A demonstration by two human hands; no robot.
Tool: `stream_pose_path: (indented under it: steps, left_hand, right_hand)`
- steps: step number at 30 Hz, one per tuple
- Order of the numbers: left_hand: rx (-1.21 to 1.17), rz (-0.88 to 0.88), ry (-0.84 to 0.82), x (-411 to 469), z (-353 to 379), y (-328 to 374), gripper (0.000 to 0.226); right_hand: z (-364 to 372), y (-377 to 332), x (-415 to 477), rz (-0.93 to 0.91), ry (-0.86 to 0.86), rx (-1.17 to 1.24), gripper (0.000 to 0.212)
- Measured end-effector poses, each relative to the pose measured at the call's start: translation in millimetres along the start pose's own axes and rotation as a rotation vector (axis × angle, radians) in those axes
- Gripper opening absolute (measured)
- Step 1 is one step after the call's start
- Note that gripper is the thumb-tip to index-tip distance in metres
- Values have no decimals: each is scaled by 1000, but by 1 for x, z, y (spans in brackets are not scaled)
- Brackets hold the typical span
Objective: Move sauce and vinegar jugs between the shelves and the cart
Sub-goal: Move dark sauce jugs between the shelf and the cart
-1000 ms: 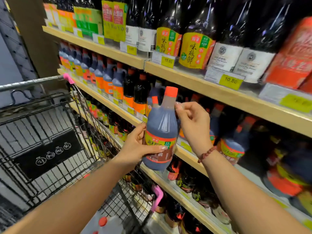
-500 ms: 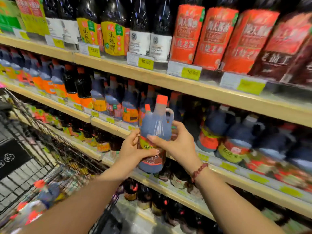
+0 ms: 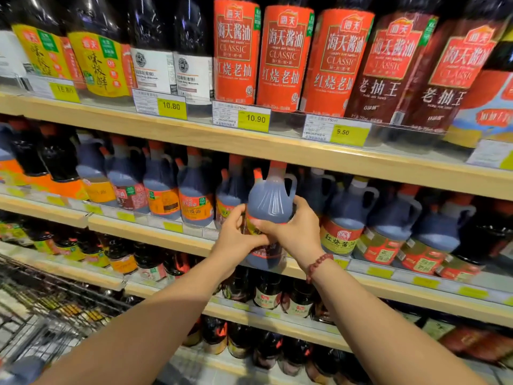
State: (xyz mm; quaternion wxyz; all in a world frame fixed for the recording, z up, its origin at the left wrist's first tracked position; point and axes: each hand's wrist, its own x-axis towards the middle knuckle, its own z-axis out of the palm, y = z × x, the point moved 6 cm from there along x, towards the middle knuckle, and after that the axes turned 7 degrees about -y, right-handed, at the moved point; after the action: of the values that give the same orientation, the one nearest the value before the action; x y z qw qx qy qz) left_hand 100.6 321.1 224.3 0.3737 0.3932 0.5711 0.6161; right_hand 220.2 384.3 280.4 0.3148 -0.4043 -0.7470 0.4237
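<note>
A dark sauce jug (image 3: 270, 201) with an orange cap and a side handle is upright at the front of the middle shelf (image 3: 388, 284). Both hands wrap its labelled lower half. My left hand (image 3: 236, 237) grips it from the left. My right hand (image 3: 294, 232), with a red bead bracelet on the wrist, grips it from the right. Whether the jug's base touches the shelf board is hidden. Similar jugs (image 3: 344, 218) stand on both sides of it. The wire cart (image 3: 41, 309) shows at the lower left.
The top shelf (image 3: 249, 145) carries tall red-labelled soy sauce bottles (image 3: 283, 56) and yellow price tags (image 3: 254, 119). Lower shelves hold small dark bottles (image 3: 266, 295). The cart's rim stands close to the shelving on the left.
The view has swung right, away from the cart. Both hands carried the jug from beside the cart up to the middle shelf row, and the right hand slid from the neck to the body.
</note>
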Motion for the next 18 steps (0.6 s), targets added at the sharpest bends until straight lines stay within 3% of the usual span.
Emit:
stream_pose_path:
  steps: [3, 6, 9, 13, 15, 18]
  left_hand:
    - [38, 9, -30, 21, 0, 7, 68]
    - [77, 20, -21, 37, -2, 13, 54]
    - [129, 45, 27, 45, -4, 19, 46]
    - [277, 135, 147, 45, -6, 22, 63]
    - [317, 143, 189, 43, -4, 17, 60]
    - [342, 75, 239, 40, -2, 3, 77]
  right_hand:
    - [-3, 3, 16, 35, 53, -28, 73]
    - [-4, -2, 32, 44, 93, -56, 90]
    - [-5, -7, 43, 44, 113, -126, 76]
    - [3, 3, 49, 74, 153, -155, 62]
    - [8, 10, 49, 100, 156, -165, 60]
    - [12, 16, 49, 46, 159, -146, 82]
